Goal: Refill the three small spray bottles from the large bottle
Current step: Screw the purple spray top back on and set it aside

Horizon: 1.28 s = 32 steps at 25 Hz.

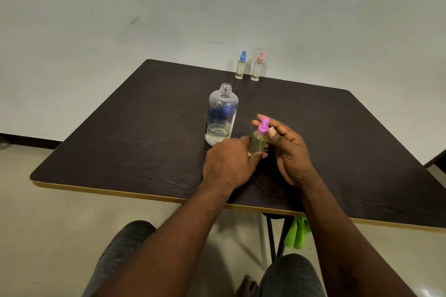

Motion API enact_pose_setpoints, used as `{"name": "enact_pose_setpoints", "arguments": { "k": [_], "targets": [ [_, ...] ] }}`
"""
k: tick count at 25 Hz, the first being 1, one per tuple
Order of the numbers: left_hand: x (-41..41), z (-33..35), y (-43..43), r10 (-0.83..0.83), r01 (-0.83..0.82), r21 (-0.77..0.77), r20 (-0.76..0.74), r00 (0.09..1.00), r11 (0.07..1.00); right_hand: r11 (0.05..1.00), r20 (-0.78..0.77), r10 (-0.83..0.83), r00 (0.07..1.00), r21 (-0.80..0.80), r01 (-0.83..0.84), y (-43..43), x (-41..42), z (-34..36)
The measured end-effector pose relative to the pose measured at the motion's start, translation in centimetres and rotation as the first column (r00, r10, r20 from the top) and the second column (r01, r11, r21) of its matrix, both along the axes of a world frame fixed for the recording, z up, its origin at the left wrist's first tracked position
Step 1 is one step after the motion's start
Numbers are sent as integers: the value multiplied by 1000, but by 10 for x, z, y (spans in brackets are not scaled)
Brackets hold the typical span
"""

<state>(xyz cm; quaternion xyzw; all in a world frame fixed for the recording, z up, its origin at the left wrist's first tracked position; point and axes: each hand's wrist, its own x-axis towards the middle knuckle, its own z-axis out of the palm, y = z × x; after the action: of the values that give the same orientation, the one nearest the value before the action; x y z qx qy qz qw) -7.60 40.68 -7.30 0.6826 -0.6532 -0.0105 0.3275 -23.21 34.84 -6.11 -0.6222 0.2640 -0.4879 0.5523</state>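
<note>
A small spray bottle with a magenta spray top [258, 141] stands on the dark table [120, 147] near its front edge. My left hand [228, 164] grips its body from the left. My right hand [287, 149] is at its right side, thumb and fingers around the magenta top. The large clear bottle [221, 117], uncapped and holding a little liquid at the bottom, stands just behind my left hand. Two more small spray bottles stand at the far edge: one with a blue top [240, 65] and one with a pink top [257, 67].
The table's yellow-trimmed front edge [144, 196] runs across below my wrists. A green cloth [297, 232] hangs under the table by its black legs. My knees are below the table. A pale wall stands behind the far edge.
</note>
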Motion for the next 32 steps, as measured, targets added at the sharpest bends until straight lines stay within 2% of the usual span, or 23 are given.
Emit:
{"name": "enact_pose_setpoints", "arguments": {
  "k": [2,6,11,14,21,24,28,32],
  "targets": [
    [0,0,-1,-3,3,3,-4,1000,1000,1000,-26,-14,1000,6,14,1,1,0],
    [0,-1,-1,-7,7,14,-8,1000,1000,994,20,-105,994,46,104,3,2,1],
    [0,1,-1,-3,3,34,-9,1000,999,999,-41,21,999,-34,-22,3,2,3],
    [0,1,-1,-5,5,37,-1,1000,999,999,-79,-33,996,-38,30,1,1,0],
    [0,0,0,-19,19,-1,18,1000,1000,994,-34,-104,994,-43,103,3,3,2],
    [1,0,1,-10,9,18,14,1000,1000,998,-5,-49,999,-48,48,4,3,2],
    [0,2,2,-10,11,38,-5,1000,999,999,-40,-19,999,-48,17,4,1,4],
    [2,5,4,-121,125,43,-86,989,991,999,-13,22,1000,-39,-22,2,0,2]
  ]
}}
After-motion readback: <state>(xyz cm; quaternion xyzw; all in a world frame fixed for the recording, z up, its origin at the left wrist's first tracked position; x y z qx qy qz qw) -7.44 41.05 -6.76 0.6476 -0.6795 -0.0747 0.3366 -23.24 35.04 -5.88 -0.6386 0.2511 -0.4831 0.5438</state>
